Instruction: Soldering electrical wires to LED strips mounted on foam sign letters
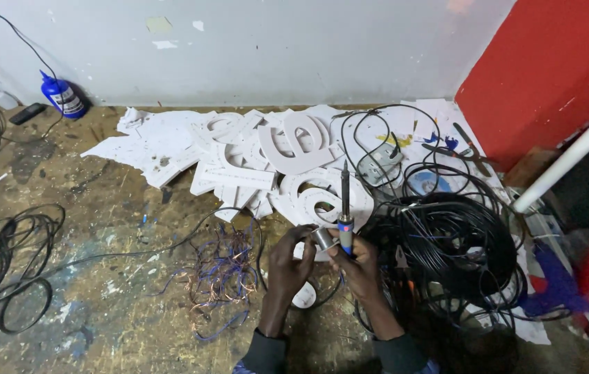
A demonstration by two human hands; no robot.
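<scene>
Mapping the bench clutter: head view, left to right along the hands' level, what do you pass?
Loose black cable loops → tangle of stripped copper wire → left hand on a small metal spool → right hand holding a soldering iron → big coil of black cable.

The soldering iron (344, 201) has a black shaft and a blue grip with a red band. Touching its grip, the small roll (323, 238) is shiny grey. Behind the iron, the cut letters (294, 149) are plain white. To the iron's right, the cable coil (447, 242) is black. To its left, the wire tangle (222, 273) mixes copper and blue strands. The worktop (101, 228) is brown, flecked with white and blue-grey paint. Far left of the iron, the bottle (63, 95) is blue. Far right, the panel (550, 69) is red; the wall (253, 48) is pale grey.
</scene>
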